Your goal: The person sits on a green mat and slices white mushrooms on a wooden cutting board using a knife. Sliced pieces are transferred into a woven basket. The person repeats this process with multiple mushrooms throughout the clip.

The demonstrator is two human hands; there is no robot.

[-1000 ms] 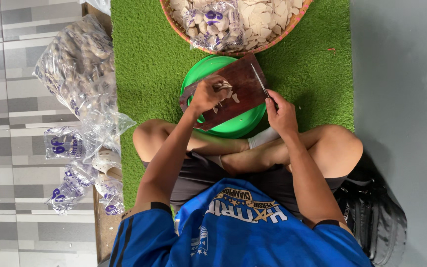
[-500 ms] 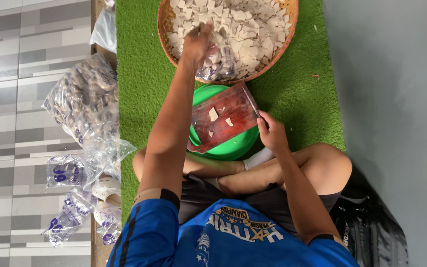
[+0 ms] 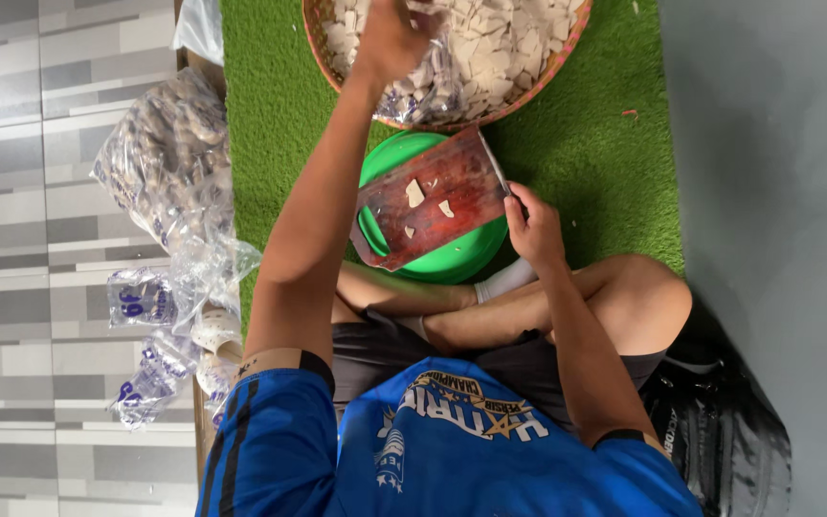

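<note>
The left hand reaches into the round woven basket of pale chips, its grip hidden. The right hand holds a knife against the dark red wooden board over the green plastic basin; next likely needs a fresh piece laid on it

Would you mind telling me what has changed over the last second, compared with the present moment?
The left hand left the reddish wooden cutting board and reached forward into the woven basket of pale chips, beside a clear bag. The board, earlier held by both hands, now carries only a few chips. The right hand stayed at the board's edge by the knife blade, and the green basin stayed underneath.
</note>
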